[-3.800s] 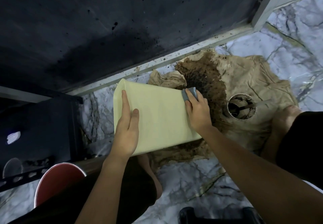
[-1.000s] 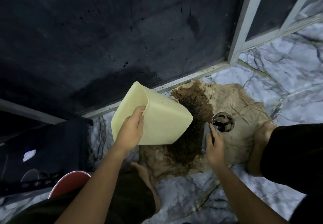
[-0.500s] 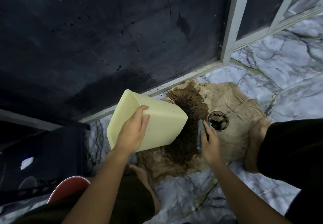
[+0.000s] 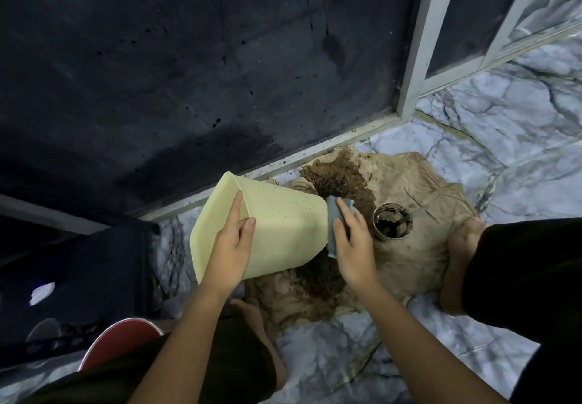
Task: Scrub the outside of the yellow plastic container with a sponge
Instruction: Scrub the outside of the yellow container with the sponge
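Observation:
The yellow plastic container [image 4: 283, 233] is held tilted above the floor, its open rim at the upper left and its base toward the right. Small dark specks dot its upper side. My left hand [image 4: 231, 246] grips its side wall, the thumb hooked over an edge. My right hand [image 4: 352, 243] presses a grey-blue sponge [image 4: 333, 221] flat against the container's base end.
A stained brown cloth [image 4: 419, 192] lies on the marble floor [image 4: 488, 126] under the container. A small round cup of dark paste [image 4: 392, 225] stands on it beside my right hand. Bare feet [image 4: 456, 261] rest on the cloth. A dark wall rises behind; a red stool [image 4: 119, 340] sits lower left.
My right hand has moved the sponge left from beside the cup onto the container's base. The container has tipped a little flatter in my left hand.

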